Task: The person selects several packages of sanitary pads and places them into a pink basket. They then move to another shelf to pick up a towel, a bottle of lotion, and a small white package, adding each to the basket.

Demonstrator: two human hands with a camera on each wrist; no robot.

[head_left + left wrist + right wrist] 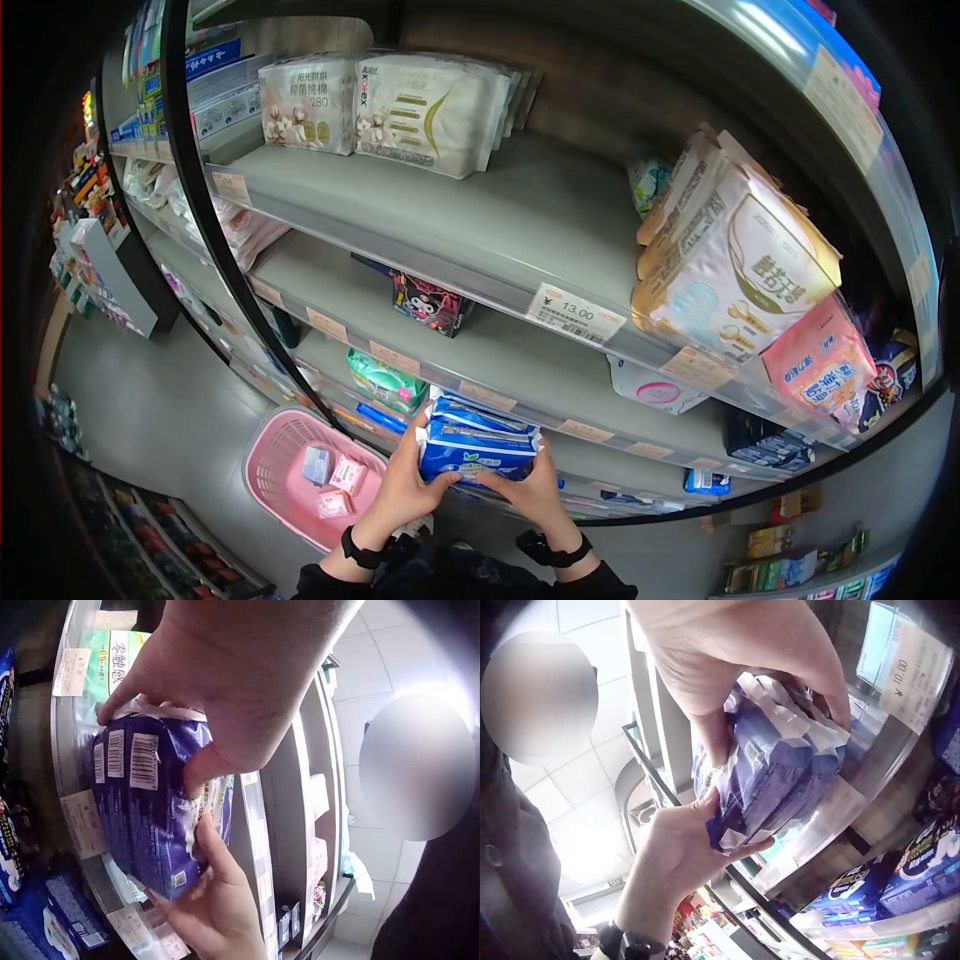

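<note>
Blue packs of sanitary pads [478, 452] are stacked together between both hands, in front of the lower shelves. My left hand [403, 488] grips their left end, thumb on the near face. At the other end my right hand [533, 497] holds them the same way, so the two thumbs come close together. In the left wrist view, barcodes show along the side of the blue packs [146, 802]. The right wrist view shows the crimped white ends of the wrappers [795, 720] under the right hand's fingers.
A pink basket [262, 480] with several small packs stands on the floor at left. A green pack [385, 380] lies on a lower shelf. White packs [425, 110] and a gold-and-white stack [745, 265] stand on the upper shelf, whose front edge [480, 285] juts out beyond the hands.
</note>
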